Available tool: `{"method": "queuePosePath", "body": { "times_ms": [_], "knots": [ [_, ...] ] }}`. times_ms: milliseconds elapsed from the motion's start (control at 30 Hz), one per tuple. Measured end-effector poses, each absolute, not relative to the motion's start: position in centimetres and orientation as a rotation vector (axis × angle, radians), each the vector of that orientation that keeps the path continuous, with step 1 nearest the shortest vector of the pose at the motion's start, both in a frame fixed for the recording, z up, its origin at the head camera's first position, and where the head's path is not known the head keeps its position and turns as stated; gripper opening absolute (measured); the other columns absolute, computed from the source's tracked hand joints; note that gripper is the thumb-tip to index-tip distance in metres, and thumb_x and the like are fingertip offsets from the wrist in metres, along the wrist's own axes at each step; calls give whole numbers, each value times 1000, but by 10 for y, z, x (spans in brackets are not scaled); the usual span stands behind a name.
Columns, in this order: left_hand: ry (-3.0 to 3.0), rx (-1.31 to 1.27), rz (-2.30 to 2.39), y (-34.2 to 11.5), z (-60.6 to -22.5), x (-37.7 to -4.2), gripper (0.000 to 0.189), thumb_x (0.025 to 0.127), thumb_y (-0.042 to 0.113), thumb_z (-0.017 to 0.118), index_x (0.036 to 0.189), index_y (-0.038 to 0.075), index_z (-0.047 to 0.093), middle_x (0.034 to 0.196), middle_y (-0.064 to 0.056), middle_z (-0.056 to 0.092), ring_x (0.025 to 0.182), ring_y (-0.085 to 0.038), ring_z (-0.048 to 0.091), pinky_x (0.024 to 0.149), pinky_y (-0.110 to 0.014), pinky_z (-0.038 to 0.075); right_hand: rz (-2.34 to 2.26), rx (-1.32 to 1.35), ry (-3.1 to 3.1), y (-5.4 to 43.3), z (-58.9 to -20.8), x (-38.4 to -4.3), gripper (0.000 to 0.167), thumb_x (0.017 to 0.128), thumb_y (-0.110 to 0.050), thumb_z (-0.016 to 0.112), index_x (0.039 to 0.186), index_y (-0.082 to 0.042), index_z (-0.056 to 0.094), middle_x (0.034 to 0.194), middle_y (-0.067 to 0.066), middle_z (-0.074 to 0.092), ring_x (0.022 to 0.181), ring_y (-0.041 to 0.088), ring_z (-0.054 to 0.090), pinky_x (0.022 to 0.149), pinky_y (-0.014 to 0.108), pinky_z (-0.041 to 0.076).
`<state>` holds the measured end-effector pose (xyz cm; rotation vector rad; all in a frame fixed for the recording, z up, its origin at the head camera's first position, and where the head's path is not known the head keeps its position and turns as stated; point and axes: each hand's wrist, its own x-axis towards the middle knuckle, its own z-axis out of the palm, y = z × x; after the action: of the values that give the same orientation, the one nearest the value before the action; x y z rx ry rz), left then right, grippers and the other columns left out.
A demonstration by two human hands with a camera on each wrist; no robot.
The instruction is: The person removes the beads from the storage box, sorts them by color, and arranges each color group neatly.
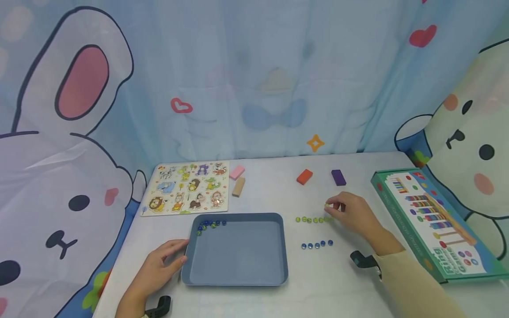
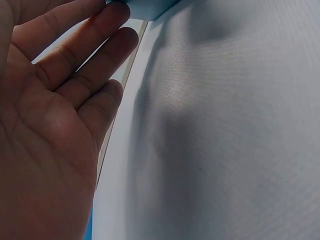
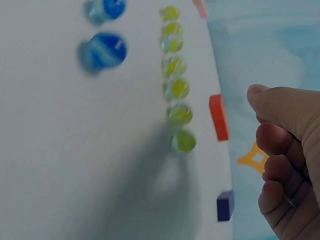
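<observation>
In the head view my right hand (image 1: pixel 351 214) is raised over the right end of a row of yellow-green glass marbles (image 1: pixel 315 220). Its thumb and index finger pinch a small yellow-green marble (image 1: pixel 327 205), which the fingers hide in the right wrist view. Nearer to me runs a row of blue marbles (image 1: pixel 317 246). My left hand (image 1: pixel 157 265) rests at the left side of a blue-grey tray (image 1: pixel 234 280), fingers loosely extended and touching its rim. Inside the tray's far left corner lie several blue and yellow-green marbles (image 1: pixel 204 226).
An animal puzzle board (image 1: pixel 187 210) lies behind the tray, beside pink (image 1: pixel 237 172) and tan wooden blocks (image 1: pixel 238 187). Orange (image 1: pixel 304 176) and purple blocks (image 1: pixel 338 177) lie farther back. At the right is a green toy box (image 1: pixel 437 225); a printed curtain (image 1: pixel 270 88) hangs behind.
</observation>
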<state>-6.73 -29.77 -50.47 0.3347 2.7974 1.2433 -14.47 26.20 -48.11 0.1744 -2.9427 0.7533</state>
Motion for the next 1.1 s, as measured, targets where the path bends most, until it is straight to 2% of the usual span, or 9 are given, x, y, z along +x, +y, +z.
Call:
{"method": "queuePosePath", "body": {
  "times_ms": [433, 700, 767, 933, 1100],
  "knots": [
    [2810, 313, 1212, -298, -504, -67, 46, 98, 26, 76, 142, 18, 66, 139, 4, 68, 137, -28, 59, 114, -54, 51, 767, 98, -3061, 297, -506, -135, 22, 92, -21, 80, 111, -10, 78, 84, -1, 63, 82, 18, 55, 65, 25, 45],
    [2831, 379, 1230, -301, -509, -67, 45, 98, 27, 75, 142, 17, 66, 138, 3, 68, 136, -24, 60, 112, -25, 49, 775, 77, -3089, 298, -516, -132, 24, 91, -24, 81, 112, -12, 78, 86, -2, 64, 83, 17, 55, 66, 25, 47],
    [2827, 378, 1236, -301, -509, -67, 45, 98, 28, 75, 142, 17, 66, 139, 3, 68, 136, -25, 60, 113, -30, 51, 783, 97, -3074, 300, -512, -131, 26, 91, -25, 82, 114, -13, 78, 87, -2, 64, 83, 17, 55, 66, 24, 46],
    [2814, 370, 1232, -299, -507, -67, 46, 99, 29, 74, 142, 16, 66, 140, 1, 68, 137, -32, 60, 113, -58, 50, 740, 219, -2985, 301, -490, -130, 29, 90, -22, 84, 117, -12, 79, 86, -3, 63, 80, 17, 53, 61, 20, 45],
    [2817, 370, 1227, -300, -508, -69, 46, 99, 29, 74, 142, 15, 66, 140, 0, 68, 138, -34, 59, 113, -60, 49, 725, 328, -2935, 265, -458, -134, 26, 92, -21, 81, 116, -11, 79, 89, -2, 65, 82, 16, 55, 65, 20, 50]
  ]
}}
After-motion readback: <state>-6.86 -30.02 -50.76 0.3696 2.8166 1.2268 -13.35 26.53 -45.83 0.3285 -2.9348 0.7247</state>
